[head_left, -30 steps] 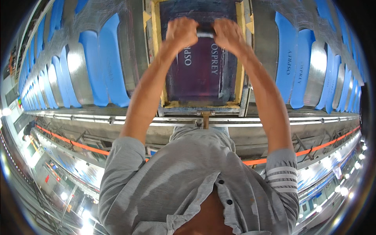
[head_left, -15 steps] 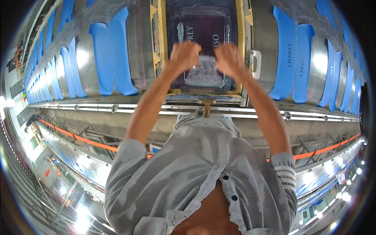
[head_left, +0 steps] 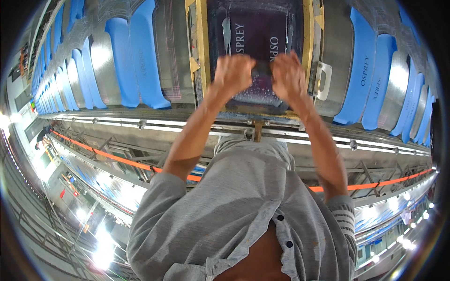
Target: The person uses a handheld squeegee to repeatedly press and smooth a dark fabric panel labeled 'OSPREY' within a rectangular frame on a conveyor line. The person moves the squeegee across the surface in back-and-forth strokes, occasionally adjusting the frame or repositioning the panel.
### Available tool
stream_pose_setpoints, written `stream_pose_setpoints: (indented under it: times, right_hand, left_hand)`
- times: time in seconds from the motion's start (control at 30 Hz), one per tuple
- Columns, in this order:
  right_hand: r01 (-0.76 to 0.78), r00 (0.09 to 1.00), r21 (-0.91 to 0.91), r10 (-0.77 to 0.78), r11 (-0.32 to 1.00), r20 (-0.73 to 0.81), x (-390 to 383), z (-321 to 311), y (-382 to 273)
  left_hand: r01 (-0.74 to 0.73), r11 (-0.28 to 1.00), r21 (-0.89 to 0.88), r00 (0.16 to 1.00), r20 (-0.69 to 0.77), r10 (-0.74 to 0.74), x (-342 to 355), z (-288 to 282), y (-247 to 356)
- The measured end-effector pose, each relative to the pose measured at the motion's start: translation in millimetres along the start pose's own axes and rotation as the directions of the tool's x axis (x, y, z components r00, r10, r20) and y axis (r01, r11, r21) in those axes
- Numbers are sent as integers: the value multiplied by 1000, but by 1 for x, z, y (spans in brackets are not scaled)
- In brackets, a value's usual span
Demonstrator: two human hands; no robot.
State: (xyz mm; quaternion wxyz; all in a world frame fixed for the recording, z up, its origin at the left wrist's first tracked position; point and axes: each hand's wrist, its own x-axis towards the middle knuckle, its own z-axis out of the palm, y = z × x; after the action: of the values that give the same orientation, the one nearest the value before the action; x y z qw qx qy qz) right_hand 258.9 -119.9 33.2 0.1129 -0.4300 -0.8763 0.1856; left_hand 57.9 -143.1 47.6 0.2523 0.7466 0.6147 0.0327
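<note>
Left hand (head_left: 234, 74), right hand (head_left: 287, 78): fingers clenched on dark bar (head_left: 262, 69) (mostly hidden) above framed screen (head_left: 307, 47); blue strips (head_left: 360, 72) at three o'clock.

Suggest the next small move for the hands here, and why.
Probably draw the dark bar slightly toward the body, left hand and right hand level: both appear closed around it, and whitish wet residue lies on the dark screen between the hands and the near side of the yellow-edged frame. The bar is mostly hidden.
</note>
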Motion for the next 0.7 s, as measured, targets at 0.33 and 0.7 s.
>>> stream_pose_setpoints:
  times: [0.33,0.7]
  right_hand:
    - [-75,985,-61,83,995,154,-6,-1,-5]
    - [-30,999,-123,26,992,-27,142,-19,84]
  left_hand:
    - [26,1000,16,986,163,-28,1,1,-4]
    - [-9,958,285,999,-33,19,153,-54,-51]
